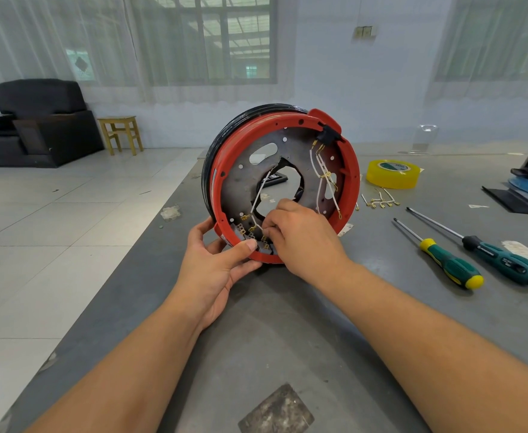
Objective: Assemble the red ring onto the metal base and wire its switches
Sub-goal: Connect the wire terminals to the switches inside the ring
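Matt red plastic ring (351, 170), dull tarnished metal base (240, 182), glossy, prob. plastic, yellow tape (392, 175)

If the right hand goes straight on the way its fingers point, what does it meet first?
Probably the switch terminals at the red ring's lower rim; the right hand's fingertips already look almost on them, though depth is unclear.

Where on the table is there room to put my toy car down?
Bare table lies between the two forearms, in front of the red ring. It is crowded on the right: yellow tape roll, loose wire terminals and two screwdrivers.
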`<state>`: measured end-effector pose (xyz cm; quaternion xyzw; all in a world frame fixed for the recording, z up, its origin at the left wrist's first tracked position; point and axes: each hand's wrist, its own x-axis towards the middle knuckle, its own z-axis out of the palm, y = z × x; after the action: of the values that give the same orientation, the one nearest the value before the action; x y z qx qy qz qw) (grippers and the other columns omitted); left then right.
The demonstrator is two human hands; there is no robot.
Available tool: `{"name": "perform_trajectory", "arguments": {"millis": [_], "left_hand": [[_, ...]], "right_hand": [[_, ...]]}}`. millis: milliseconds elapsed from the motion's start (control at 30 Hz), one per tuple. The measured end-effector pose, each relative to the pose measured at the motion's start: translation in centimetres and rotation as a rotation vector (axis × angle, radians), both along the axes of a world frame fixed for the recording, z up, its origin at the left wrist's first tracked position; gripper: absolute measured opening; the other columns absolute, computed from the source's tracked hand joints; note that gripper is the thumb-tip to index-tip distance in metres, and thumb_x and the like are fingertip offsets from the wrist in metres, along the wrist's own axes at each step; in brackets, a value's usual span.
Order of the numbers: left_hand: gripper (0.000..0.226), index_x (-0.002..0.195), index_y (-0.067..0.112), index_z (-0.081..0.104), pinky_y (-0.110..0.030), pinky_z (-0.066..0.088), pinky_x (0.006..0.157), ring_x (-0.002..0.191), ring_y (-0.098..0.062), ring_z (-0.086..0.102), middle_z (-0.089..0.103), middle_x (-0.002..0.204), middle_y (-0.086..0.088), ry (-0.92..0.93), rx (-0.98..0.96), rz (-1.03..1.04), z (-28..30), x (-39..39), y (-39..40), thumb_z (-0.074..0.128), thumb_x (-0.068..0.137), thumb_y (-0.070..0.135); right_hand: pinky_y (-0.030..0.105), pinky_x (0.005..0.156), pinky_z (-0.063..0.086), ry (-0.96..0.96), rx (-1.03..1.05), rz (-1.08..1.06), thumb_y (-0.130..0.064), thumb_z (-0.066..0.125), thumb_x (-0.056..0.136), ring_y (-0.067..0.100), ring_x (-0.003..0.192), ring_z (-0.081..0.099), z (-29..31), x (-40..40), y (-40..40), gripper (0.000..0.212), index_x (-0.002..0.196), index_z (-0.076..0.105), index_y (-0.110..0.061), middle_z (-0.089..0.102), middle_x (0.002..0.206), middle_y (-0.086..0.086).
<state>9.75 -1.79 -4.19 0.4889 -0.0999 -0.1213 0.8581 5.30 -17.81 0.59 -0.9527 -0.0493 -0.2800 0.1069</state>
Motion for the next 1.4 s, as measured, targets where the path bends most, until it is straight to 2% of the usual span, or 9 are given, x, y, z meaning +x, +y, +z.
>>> {"name": "perform_trajectory", "arguments": {"millis": [233, 467, 667, 833, 1000, 1267, 1400], "left_hand": [[0.082, 0.135, 0.022, 0.047, -0.051, 0.065, 0.076, 0.102, -0.039, 0.077, 0.077, 0.107, -0.016, -0.009, -0.015, -0.002, -0.2, 0.2, 0.0, 0.084, 0.068, -0.007], [0.087, 0.136, 0.023, 0.047, -0.052, 0.065, 0.079, 0.105, -0.04, 0.076, 0.073, 0.118, -0.021, -0.008, -0.022, -0.005, -0.1, 0.0, 0.0, 0.087, 0.064, -0.003], [0.087, 0.137, 0.026, 0.045, -0.051, 0.065, 0.078, 0.103, -0.044, 0.076, 0.069, 0.127, -0.025, 0.013, -0.021, -0.014, 0.2, 0.0, 0.0, 0.087, 0.066, -0.001], [0.071, 0.132, 0.02, 0.05, -0.051, 0.065, 0.079, 0.1, -0.043, 0.077, 0.074, 0.122, -0.02, 0.057, -0.028, 0.0, 0.7, -0.2, 0.0, 0.087, 0.073, 0.011], [0.056, 0.132, 0.011, 0.053, -0.044, 0.066, 0.08, 0.101, -0.035, 0.078, 0.073, 0.123, -0.022, 0.038, 0.045, 0.067, 0.5, -0.2, -0.4, 0.082, 0.085, 0.0], [0.061, 0.135, 0.006, 0.052, -0.042, 0.066, 0.08, 0.1, -0.037, 0.078, 0.071, 0.121, -0.024, 0.026, 0.046, 0.031, 0.2, -0.2, -0.2, 0.083, 0.083, -0.004], [0.061, 0.135, 0.007, 0.053, -0.041, 0.065, 0.08, 0.101, -0.035, 0.078, 0.073, 0.119, -0.022, 0.019, 0.045, 0.018, 0.2, -0.2, -0.2, 0.082, 0.083, -0.004]], "right_hand": [[0.039, 0.074, 0.05, 0.03, 0.001, 0.0, -0.026, 0.053, 0.103, 0.023, 0.092, 0.063, -0.1, 0.2, 0.1, 0.021, 0.107, 0.073, -0.018, 0.06, 0.108, -0.002], [0.044, 0.075, 0.054, 0.02, 0.061, 0.029, -0.022, 0.055, 0.102, 0.022, 0.089, 0.063, -0.3, 0.1, 0.0, 0.021, 0.106, 0.074, -0.015, 0.059, 0.106, 0.0], [0.041, 0.074, 0.054, -0.013, 0.096, 0.05, -0.019, 0.056, 0.101, 0.021, 0.086, 0.062, -0.7, 0.1, -0.2, 0.02, 0.106, 0.074, -0.013, 0.057, 0.105, 0.0], [0.039, 0.071, 0.054, -0.041, 0.112, 0.048, -0.018, 0.058, 0.1, 0.022, 0.085, 0.063, -1.1, 0.2, -0.4, 0.017, 0.105, 0.073, -0.013, 0.055, 0.106, 0.0], [0.035, 0.07, 0.053, -0.057, 0.114, 0.041, -0.019, 0.059, 0.099, 0.022, 0.085, 0.063, -1.5, 0.4, -0.8, 0.015, 0.104, 0.073, -0.013, 0.056, 0.107, 0.001], [0.043, 0.072, 0.056, -0.122, 0.25, 0.07, -0.024, 0.066, 0.095, 0.017, 0.082, 0.063, -1.5, 0.5, -0.3, 0.009, 0.097, 0.073, -0.019, 0.06, 0.099, -0.003], [0.043, 0.072, 0.057, -0.098, 0.221, 0.071, -0.027, 0.065, 0.096, 0.018, 0.085, 0.064, -1.5, 0.3, -0.1, 0.011, 0.101, 0.073, -0.022, 0.06, 0.102, -0.004]]}}
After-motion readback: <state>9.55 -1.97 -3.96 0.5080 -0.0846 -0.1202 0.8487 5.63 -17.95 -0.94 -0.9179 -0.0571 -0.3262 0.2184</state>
